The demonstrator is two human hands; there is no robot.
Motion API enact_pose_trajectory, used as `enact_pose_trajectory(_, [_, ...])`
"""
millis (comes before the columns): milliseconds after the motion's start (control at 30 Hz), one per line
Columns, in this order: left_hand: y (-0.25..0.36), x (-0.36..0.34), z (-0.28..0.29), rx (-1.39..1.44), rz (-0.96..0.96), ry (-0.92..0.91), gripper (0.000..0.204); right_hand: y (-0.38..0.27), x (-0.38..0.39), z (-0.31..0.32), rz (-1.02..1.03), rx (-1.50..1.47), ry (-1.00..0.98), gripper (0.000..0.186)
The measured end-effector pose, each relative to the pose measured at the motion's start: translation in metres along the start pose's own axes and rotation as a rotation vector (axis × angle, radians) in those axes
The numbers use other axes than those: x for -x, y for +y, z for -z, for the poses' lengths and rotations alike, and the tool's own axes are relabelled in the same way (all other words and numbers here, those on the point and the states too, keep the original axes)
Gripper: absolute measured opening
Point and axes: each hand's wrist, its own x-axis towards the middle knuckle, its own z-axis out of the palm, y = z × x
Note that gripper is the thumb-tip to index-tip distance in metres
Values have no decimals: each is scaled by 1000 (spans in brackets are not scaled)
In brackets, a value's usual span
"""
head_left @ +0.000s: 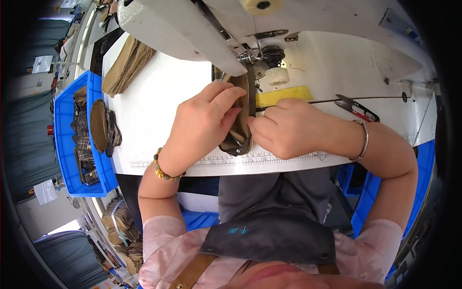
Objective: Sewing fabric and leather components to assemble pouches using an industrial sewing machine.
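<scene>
A brown fabric piece with a zipper (249,91) lies under the head of a sewing machine (178,29), its rounded near end close to the table's front edge. My left hand (199,115) is closed on the fabric's left side, with thumb and fingers bent over it. On the other side, my right hand (291,129) pinches the zipper edge, its fingers curled in. The far end of the zipper runs up to the presser foot area, where the needle is hard to make out.
Thread snips (357,108) and a yellow strip (284,96) lie right of the work. Stacked brown fabric pieces (126,65) sit at the far left. A blue crate (62,139) with plaid and brown pieces stands beside the white table (159,111). A printed ruler runs along the front edge.
</scene>
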Motion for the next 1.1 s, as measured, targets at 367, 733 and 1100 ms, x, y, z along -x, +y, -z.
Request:
enact_pose_trajectory(367, [-2, 5, -5, -317, -233, 7, 34, 3, 0, 10, -42, 11, 103, 14])
enact_pose_trajectory(733, [1, 5, -8, -261, -187, 116, 34, -7, 1, 2, -51, 95, -58, 20])
enact_pose_trajectory(1100, [10, 9, -14, -312, -223, 154, 29, -21, 0, 11, 8, 86, -93, 29])
